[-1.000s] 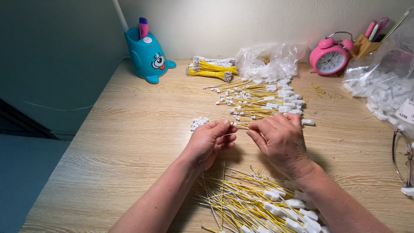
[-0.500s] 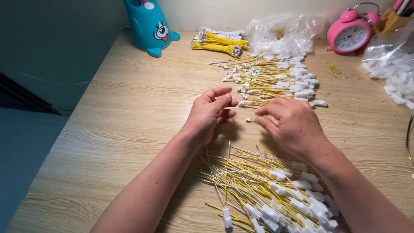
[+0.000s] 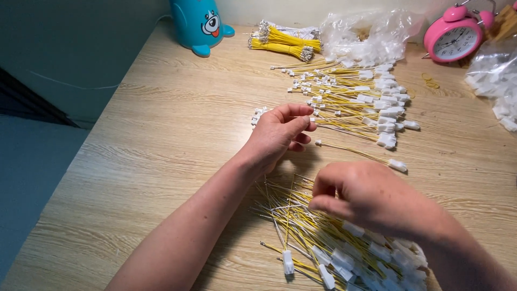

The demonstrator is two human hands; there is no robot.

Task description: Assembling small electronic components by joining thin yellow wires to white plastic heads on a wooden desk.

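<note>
On the wooden desk (image 3: 134, 161), the right hand (image 3: 366, 196) is pinching yellow wires from the near wire pile (image 3: 323, 242); the left hand (image 3: 280, 132), fingers curled loosely, is hovering just beyond that pile, beside small white connectors (image 3: 259, 114).

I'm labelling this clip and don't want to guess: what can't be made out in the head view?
- Right hand: fingertips curl under, so any grip on the near wire pile is hidden.
- Left hand: its back hides anything pinched.
- Pink clock and plastic bag: cut by frame edges.
- Small white connectors: too small for detail.
</note>
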